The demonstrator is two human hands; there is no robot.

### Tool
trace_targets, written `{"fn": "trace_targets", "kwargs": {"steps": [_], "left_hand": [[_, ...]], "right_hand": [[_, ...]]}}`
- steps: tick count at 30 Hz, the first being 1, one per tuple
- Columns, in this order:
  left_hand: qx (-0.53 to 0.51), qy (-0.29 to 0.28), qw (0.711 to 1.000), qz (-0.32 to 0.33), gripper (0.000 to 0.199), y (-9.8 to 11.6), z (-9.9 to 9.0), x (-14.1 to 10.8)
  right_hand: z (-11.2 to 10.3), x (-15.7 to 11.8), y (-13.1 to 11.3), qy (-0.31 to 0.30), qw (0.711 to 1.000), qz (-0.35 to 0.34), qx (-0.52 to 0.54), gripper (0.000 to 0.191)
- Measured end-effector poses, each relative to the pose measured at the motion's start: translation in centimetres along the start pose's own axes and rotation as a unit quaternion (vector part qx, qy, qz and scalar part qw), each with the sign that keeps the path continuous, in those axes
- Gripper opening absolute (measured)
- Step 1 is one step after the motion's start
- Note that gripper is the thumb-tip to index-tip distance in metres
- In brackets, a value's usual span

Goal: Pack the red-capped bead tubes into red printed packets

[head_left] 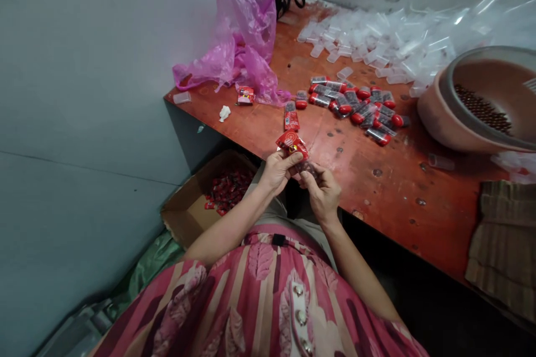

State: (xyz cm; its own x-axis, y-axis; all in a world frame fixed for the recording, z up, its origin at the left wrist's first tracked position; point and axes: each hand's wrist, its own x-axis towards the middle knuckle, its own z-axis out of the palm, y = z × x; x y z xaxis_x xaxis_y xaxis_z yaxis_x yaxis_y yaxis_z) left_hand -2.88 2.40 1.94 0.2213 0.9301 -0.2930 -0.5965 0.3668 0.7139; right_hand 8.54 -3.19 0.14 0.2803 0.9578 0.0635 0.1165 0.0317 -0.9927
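Note:
Near the table's front edge, my left hand (pixel 281 170) pinches a small red printed packet (pixel 293 143). My right hand (pixel 323 189) is closed on the packet's lower, darker, see-through end (pixel 306 167), close beside my left fingers. Just beyond the hands lies a clear tube with a red printed wrapper (pixel 291 117). Several clear tubes with red caps and dark contents (pixel 360 103) are heaped farther right on the table. Another red packet (pixel 245 95) rests at the left, by a crumpled white scrap (pixel 225 113).
Pink plastic bag (pixel 247 39) at the table's back left; many empty clear tubes (pixel 377 39) along the back. Bowls (pixel 439 106) with brown balls (pixel 481 109) and corrugated cardboard (pixel 502 240) at the right. Below left, a carton (pixel 188 217) holds red packets (pixel 229 189).

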Motion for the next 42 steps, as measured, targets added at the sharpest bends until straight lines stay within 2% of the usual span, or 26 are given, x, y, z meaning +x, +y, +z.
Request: {"fn": "trace_targets", "kwargs": {"steps": [5, 8, 12, 16, 21, 26, 30, 35, 39, 42], "left_hand": [[-0.019, 0.001, 0.999, -0.041, 0.037, -0.5, 0.2, -0.3], [-0.028, 0.002, 0.999, -0.037, 0.039, -0.6, 0.5, -0.7], [0.001, 0.040, 0.999, -0.016, 0.036, -0.9, 1.0, -1.3], [0.032, 0.028, 0.999, -0.027, 0.033, -1.2, 1.3, -1.8], [0.075, 0.043, 0.996, -0.020, 0.036, -1.9, 1.2, -2.0], [0.067, 0.061, 0.996, 0.002, 0.036, -2.8, 1.1, -2.5], [0.065, 0.057, 0.996, 0.014, 0.038, -2.8, 1.0, -2.9], [0.024, 0.080, 0.996, 0.012, 0.044, -2.4, 0.8, -2.5], [0.033, 0.097, 0.995, 0.016, 0.040, -3.3, 0.7, -2.1], [0.045, 0.097, 0.994, 0.038, 0.034, -4.2, 0.6, -2.2]], "right_hand": [[0.5, 0.1, -0.1, -0.032, 0.994, 0.047, 0.092, 0.026], [0.8, 0.1, -0.1, -0.039, 0.983, 0.086, 0.155, 0.025], [0.9, -0.3, 0.1, -0.019, 0.986, 0.082, 0.143, 0.025], [0.7, -0.6, 0.2, 0.018, 0.990, 0.064, 0.128, 0.024], [0.9, -0.3, 0.3, -0.016, 0.961, 0.147, 0.234, 0.024], [1.2, -0.4, 0.5, 0.031, 0.976, 0.117, 0.183, 0.025], [1.2, -0.6, 0.7, 0.022, 0.967, 0.133, 0.217, 0.024], [1.6, -0.9, 0.6, 0.036, 0.975, 0.117, 0.183, 0.028], [1.9, -1.0, 0.7, 0.080, 0.976, 0.101, 0.174, 0.028], [2.0, -0.7, 1.1, 0.092, 0.966, 0.118, 0.211, 0.026]]}}
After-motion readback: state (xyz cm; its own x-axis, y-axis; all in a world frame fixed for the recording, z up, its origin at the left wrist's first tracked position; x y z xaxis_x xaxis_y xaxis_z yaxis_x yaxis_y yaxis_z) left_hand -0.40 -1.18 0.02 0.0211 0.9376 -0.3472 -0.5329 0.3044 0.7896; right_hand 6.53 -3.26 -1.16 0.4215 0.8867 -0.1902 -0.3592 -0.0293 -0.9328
